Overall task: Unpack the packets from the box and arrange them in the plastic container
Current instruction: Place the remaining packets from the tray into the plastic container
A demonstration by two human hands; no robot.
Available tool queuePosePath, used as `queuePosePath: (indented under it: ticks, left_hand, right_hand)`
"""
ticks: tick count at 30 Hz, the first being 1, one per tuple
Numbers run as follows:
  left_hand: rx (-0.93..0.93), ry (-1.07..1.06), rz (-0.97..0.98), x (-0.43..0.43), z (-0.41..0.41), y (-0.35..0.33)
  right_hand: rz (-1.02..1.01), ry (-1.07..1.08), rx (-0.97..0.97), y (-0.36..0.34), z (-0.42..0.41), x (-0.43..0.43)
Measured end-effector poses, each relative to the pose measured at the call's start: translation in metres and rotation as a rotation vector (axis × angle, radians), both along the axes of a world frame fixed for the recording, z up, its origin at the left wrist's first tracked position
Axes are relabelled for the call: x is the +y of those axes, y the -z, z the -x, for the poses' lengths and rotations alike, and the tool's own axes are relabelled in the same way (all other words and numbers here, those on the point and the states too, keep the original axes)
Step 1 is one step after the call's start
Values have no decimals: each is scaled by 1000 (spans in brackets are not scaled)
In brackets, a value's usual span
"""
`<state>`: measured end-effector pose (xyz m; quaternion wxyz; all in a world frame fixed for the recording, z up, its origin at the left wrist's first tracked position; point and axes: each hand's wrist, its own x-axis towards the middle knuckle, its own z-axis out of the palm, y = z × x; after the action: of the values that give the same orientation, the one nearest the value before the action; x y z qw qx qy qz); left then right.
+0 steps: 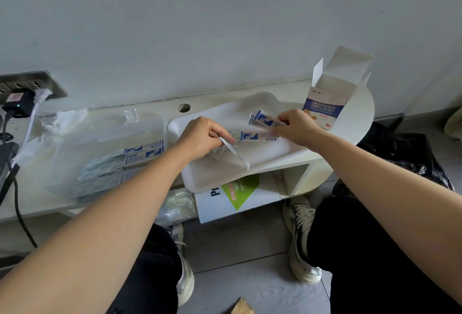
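Observation:
An open white and blue box (330, 96) stands upright at the table's right end, flaps up. In front of it lies a white tray (212, 178). My right hand (297, 126) pinches a few blue and white packets (262, 116) above the tray. One more packet (257, 136) lies on the tray between my hands. My left hand (200, 138) grips a thin white packet (235, 151) that hangs down over the tray. To the left sits a clear plastic container (105, 153) holding several packets (140, 153) laid flat.
A power strip (27, 86) with plugs and cables is at the far left. A round hole (184, 107) is in the white table near the wall. Books and a plastic bag sit on the shelf below. A black bag (405, 153) lies right of the table.

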<state>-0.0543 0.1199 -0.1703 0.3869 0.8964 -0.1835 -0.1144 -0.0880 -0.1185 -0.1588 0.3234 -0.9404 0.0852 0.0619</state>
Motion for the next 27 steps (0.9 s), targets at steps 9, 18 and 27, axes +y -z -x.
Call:
queuePosePath:
  ticks: [9, 18, 27]
  left_hand:
    - [-24, 132, -315, 4, 6, -13]
    - [-167, -185, -474, 3, 2, -18]
    - [140, -58, -112, -32, 5, -10]
  right_hand:
    - [-186, 24, 57, -5, 1, 8]
    - [-180, 0, 52, -5, 5, 8]
    - [-103, -141, -67, -4, 7, 9]
